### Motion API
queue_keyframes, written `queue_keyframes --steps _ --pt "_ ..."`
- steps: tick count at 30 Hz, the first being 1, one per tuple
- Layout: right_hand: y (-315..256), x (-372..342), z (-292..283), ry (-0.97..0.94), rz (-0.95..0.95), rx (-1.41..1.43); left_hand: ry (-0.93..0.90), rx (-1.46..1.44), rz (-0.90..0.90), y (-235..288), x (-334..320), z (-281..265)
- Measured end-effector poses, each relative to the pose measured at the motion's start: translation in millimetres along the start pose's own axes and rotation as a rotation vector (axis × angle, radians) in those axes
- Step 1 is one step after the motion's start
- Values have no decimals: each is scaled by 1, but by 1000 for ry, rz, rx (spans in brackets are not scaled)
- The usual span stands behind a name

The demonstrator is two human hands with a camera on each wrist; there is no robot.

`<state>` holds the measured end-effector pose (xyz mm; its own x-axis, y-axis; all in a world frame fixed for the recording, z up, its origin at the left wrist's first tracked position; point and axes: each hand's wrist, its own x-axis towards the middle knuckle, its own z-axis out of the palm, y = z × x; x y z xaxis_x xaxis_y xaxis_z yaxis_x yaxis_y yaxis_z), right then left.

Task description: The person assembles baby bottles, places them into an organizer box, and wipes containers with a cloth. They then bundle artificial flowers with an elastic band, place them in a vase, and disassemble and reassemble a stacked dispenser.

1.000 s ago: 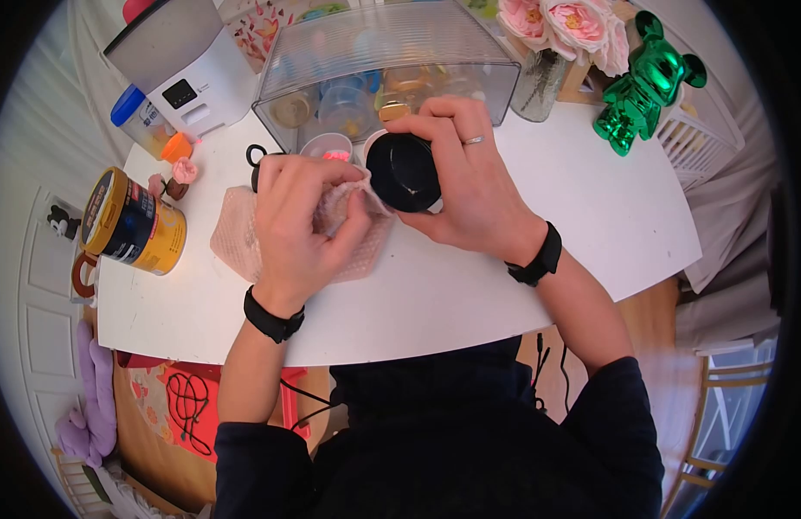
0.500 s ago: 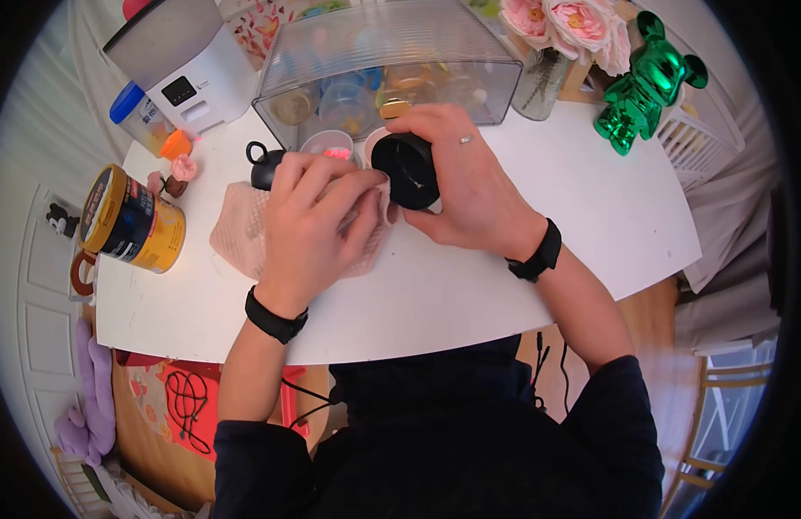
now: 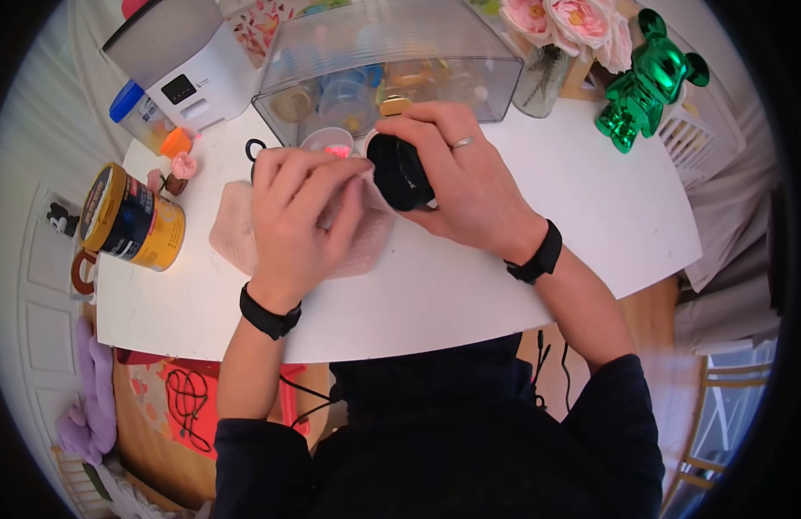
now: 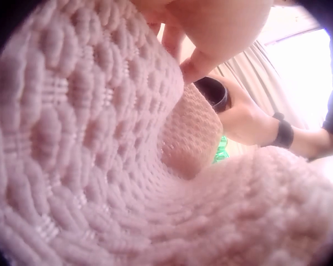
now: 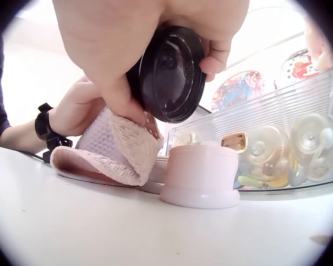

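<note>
My right hand point(image 3: 478, 177) grips a round black lid or shallow cup point(image 3: 402, 172) by its rim, tilted on edge; in the right wrist view its hollow side point(image 5: 175, 75) faces the camera. My left hand point(image 3: 301, 216) pinches a pink waffle-weave cloth point(image 3: 236, 229), one edge raised against the black piece. Folds of the cloth point(image 4: 83, 138) fill most of the left wrist view. Beneath the black piece, a pale pink jar point(image 5: 200, 176) stands upright on the table, apart from it.
Behind the hands stand a clear-lidded box point(image 3: 383, 52) and a small cup point(image 3: 328, 138) with something pink in it. A yellow tub point(image 3: 132, 221) and a white dispenser point(image 3: 197, 73) are at left; a flower vase point(image 3: 540, 82) and a green bear figure point(image 3: 647, 86) at right.
The left hand has shifted slightly left from half a second ago, bringing the cloth edge with it. The black piece has turned more edge-on in my right hand.
</note>
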<state>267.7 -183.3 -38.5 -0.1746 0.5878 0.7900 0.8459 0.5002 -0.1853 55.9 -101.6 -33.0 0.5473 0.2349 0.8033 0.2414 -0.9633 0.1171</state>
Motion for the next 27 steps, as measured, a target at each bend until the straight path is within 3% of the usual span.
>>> queue_keyframes --steps 12,18,20,24,27 --pt "5 -1 1 8 -92 -42 -58 143 59 1 -2 5" --pt "4 -1 1 -16 -65 -49 -105 -50 -26 6 -1 6" --pt "3 -1 0 -26 -69 -52 -205 -191 -94 8 0 2" --pt "4 0 1 29 -61 -57 -198 -265 -121 4 -1 0" --pt "6 1 1 74 -41 -64 -42 -259 -174 3 -1 -1"
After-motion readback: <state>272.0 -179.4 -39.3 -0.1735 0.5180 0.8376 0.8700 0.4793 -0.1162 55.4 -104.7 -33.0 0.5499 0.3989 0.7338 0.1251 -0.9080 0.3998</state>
